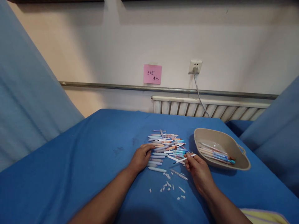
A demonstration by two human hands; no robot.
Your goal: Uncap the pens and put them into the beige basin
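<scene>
A pile of pens and pen parts (pixel 163 147) in white, grey, blue and orange lies on the blue cloth (pixel 93 161). At its left edge rests my left hand (pixel 142 157), fingers bent together over the pen ends; what they may grip is hidden. My right hand (pixel 197 168), at the pile's right side, pinches a thin white refill (pixel 184 159) with a dark tip pointing left. Below the pile lie a clear pen barrel (pixel 179 174), a pale blue pen (pixel 157 170) and several small white pieces (pixel 168 184).
To the right stands a beige basket (pixel 244 160) with several pens inside. A yellow cloth (pixel 263 216) lies at the bottom right. Behind are a radiator (pixel 187 107), a wall socket (pixel 195 67) with a cable, and a pink note (pixel 152 74). Blue curtains hang at both sides.
</scene>
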